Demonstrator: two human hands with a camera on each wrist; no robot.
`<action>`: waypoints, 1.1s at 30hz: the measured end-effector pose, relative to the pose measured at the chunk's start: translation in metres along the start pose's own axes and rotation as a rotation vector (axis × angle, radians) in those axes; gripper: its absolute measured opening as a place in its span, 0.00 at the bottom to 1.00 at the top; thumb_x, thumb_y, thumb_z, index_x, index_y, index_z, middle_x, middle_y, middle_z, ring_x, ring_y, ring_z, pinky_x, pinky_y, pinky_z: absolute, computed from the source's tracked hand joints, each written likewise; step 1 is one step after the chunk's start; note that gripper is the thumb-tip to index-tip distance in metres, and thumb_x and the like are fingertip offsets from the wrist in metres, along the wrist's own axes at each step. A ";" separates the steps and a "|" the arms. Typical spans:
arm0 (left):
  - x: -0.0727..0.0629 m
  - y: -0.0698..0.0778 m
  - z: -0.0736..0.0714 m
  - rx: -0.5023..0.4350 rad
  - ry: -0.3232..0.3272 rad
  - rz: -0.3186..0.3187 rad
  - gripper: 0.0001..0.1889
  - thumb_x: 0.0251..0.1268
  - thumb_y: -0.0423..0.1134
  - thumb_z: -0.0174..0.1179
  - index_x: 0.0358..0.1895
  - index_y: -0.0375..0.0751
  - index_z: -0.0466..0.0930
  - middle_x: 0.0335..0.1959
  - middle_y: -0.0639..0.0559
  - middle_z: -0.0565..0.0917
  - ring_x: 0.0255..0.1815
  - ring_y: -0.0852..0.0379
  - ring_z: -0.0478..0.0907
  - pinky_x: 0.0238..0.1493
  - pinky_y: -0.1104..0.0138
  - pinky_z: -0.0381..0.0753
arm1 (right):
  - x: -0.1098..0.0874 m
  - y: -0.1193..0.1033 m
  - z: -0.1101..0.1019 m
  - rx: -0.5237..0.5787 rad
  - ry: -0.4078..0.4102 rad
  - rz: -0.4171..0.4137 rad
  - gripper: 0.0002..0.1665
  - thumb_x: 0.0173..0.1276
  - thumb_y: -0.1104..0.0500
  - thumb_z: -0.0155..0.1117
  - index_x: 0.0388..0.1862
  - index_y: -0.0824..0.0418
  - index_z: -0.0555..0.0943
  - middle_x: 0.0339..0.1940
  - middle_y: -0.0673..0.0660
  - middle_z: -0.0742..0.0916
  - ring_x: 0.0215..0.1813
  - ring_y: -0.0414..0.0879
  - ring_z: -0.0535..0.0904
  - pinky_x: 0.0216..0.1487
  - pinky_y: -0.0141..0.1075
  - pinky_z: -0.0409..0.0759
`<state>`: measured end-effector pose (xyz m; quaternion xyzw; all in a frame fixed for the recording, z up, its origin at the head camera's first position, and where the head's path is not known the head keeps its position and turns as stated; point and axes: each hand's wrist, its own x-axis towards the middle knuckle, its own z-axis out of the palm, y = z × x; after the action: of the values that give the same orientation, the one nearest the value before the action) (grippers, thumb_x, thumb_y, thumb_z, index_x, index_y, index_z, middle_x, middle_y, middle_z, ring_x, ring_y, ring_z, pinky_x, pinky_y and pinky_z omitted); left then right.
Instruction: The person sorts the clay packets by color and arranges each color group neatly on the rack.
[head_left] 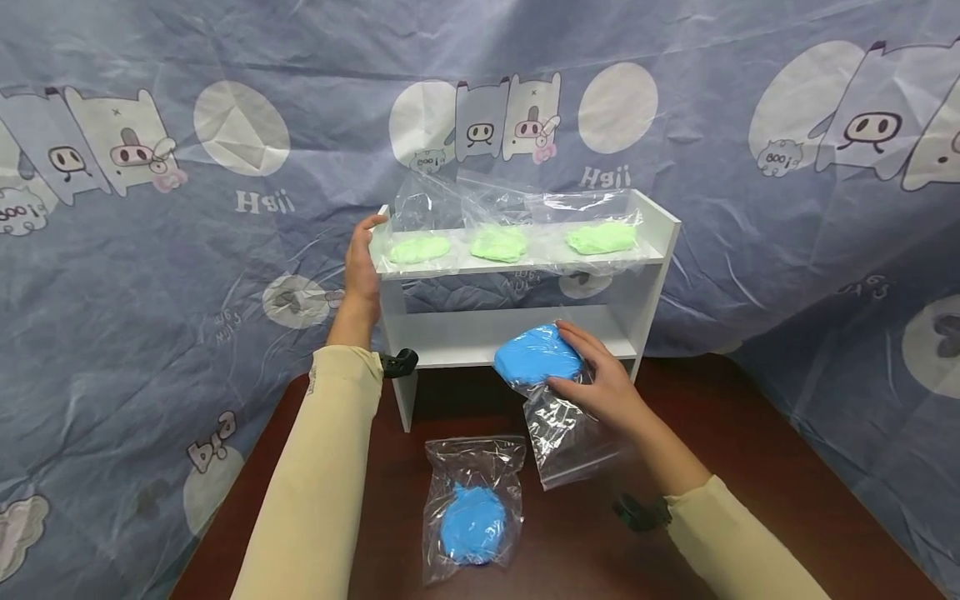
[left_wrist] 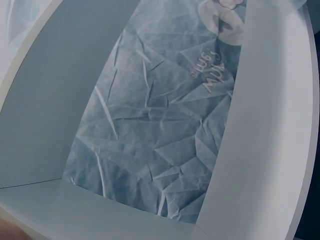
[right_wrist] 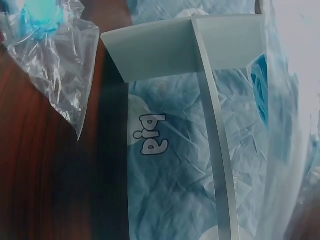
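Observation:
My left hand (head_left: 362, 271) grips the left side panel of a white two-tier shelf (head_left: 652, 283) near its top. In front of the lower tier, my right hand (head_left: 603, 379) holds a clear zip bag with a blue lump (head_left: 536, 356), thumb below and fingers along its right side; the bag's loose zip end (head_left: 562, 433) hangs down. Filmy plastic (right_wrist: 285, 120) fills the right of the right wrist view. Another zip bag with a blue lump (head_left: 472, 525) lies flat on the dark table, in front of the shelf.
Three clear bags with light green lumps (head_left: 420, 248) sit in a row on the top tier. The lower tier (head_left: 457, 337) is a plain white board. A grey-blue printed cloth (head_left: 300, 208) hangs behind and beside the dark red-brown table (head_left: 720, 450).

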<state>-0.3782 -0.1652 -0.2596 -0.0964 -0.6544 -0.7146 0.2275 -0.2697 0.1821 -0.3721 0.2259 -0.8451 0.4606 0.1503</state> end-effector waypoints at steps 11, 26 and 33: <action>0.002 0.000 0.001 -0.041 0.008 0.003 0.26 0.72 0.44 0.33 0.67 0.42 0.71 0.56 0.52 0.73 0.42 0.63 0.70 0.48 0.71 0.69 | 0.034 -0.005 0.027 0.045 -0.013 -0.029 0.47 0.59 0.56 0.76 0.75 0.63 0.67 0.79 0.54 0.67 0.80 0.57 0.58 0.77 0.57 0.58; 0.001 -0.001 0.001 -0.029 0.016 0.025 0.27 0.71 0.45 0.33 0.67 0.43 0.71 0.58 0.49 0.73 0.42 0.61 0.70 0.48 0.70 0.69 | 0.068 -0.005 0.055 -0.012 -0.034 0.021 0.47 0.60 0.53 0.75 0.74 0.65 0.67 0.78 0.58 0.68 0.79 0.58 0.60 0.76 0.56 0.62; 0.001 -0.001 0.002 -0.028 0.004 0.010 0.27 0.71 0.45 0.32 0.67 0.43 0.71 0.62 0.50 0.71 0.44 0.63 0.69 0.49 0.71 0.67 | 0.078 -0.001 0.067 -0.105 -0.060 0.003 0.47 0.60 0.52 0.74 0.73 0.69 0.67 0.76 0.64 0.70 0.77 0.61 0.64 0.75 0.55 0.64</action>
<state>-0.3795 -0.1637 -0.2603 -0.1014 -0.6436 -0.7226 0.2309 -0.3391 0.1055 -0.3709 0.2302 -0.8725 0.4089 0.1360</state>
